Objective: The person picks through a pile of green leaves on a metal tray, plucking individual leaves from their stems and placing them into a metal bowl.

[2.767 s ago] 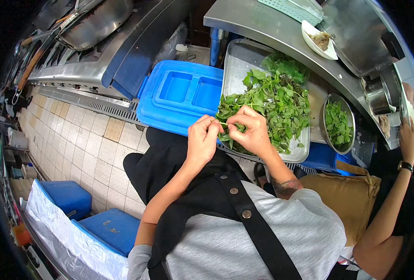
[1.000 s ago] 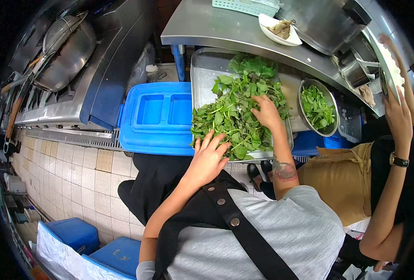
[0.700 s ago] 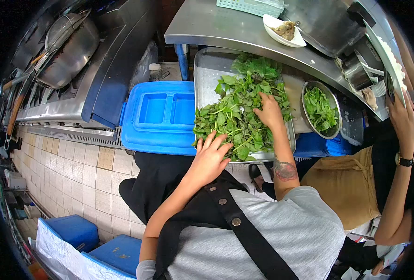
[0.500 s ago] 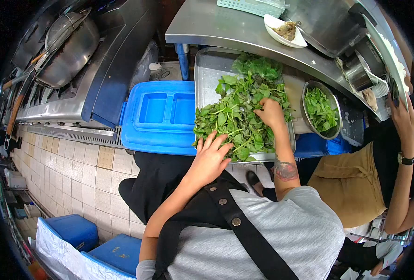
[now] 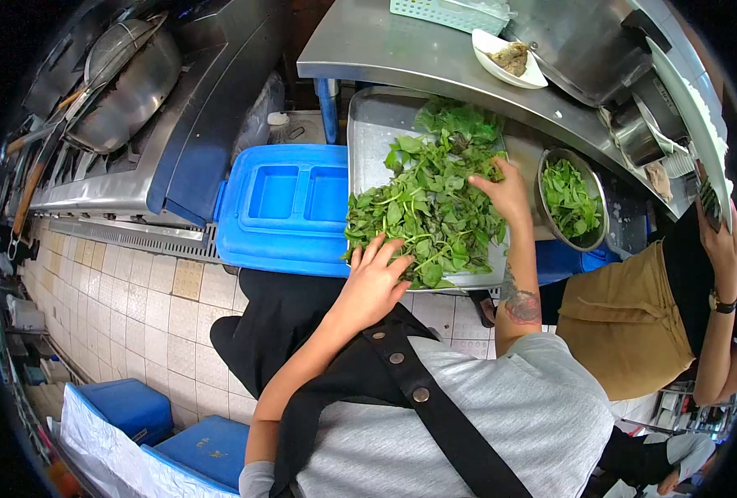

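Green leafy stems (image 5: 422, 207) are heaped on a metal tray (image 5: 372, 158), with a denser bunch at its far end. My left hand (image 5: 374, 280) rests at the heap's near left edge, fingers spread, fingertips touching the leaves. At the heap's right edge is my right hand (image 5: 503, 192), its thumb and fingers apart around the leaves there. No stem can be made out held in it. To the right of the tray, a round metal bowl (image 5: 571, 199) holds picked green leaves.
Left of the tray lies a blue lid (image 5: 281, 249). A steel counter (image 5: 385, 41) with a white dish (image 5: 514, 60) runs behind. At the right, a co-worker's hand (image 5: 721, 241) holds a large plate (image 5: 694, 116). A stove (image 5: 165, 141) stands at the left.
My right hand has moved right, from over the heap to its right edge, and the leaves there have shifted. My left hand stays in place. The co-worker's arm has moved slightly.
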Demonstrator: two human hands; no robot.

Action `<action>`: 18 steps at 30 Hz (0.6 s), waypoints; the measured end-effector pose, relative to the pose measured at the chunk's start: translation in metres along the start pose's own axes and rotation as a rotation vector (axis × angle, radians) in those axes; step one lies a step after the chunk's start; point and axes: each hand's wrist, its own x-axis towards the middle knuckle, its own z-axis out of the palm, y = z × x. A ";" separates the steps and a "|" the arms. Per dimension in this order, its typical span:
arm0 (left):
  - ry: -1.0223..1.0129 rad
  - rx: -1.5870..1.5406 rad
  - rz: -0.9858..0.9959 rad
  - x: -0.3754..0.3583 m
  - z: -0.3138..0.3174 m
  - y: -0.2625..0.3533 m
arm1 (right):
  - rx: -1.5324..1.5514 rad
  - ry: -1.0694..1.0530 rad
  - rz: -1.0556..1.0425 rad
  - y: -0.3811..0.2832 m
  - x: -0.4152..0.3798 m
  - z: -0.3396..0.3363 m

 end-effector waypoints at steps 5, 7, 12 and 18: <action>0.002 -0.046 0.010 -0.002 -0.003 0.002 | -0.121 -0.070 0.046 0.034 0.002 0.032; 0.005 -0.015 0.013 -0.002 -0.005 0.002 | -0.115 0.009 0.015 0.045 0.004 0.040; 0.020 0.113 0.090 0.003 -0.006 0.005 | 0.699 0.002 0.303 0.024 0.005 0.012; 0.214 0.125 0.199 0.009 0.009 -0.001 | 1.336 -0.218 0.207 0.001 -0.003 -0.007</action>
